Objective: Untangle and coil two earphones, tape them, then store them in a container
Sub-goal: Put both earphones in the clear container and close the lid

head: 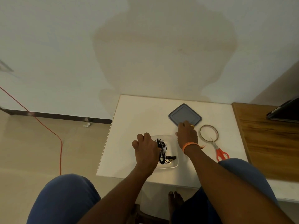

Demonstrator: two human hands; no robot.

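A clear plastic container point(173, 164) sits near the front of the white table point(137, 113). Black earphones point(162, 150) lie bundled inside it, earbuds toward the front. My left hand point(146, 147) rests on the container's left side, fingers curled at the cable; whether it grips the cable I cannot tell. My right hand point(187, 135) reaches past the container and its fingertips touch the near corner of the grey-blue lid point(184, 114), which lies flat behind the container. An orange band circles my right wrist.
A roll of clear tape point(208, 133) lies right of my right hand, with red-handled scissors point(220, 152) just in front of it. A wooden surface point(267, 143) with a dark device adjoins the table's right side. An orange cord point(48, 128) runs across the floor at left.
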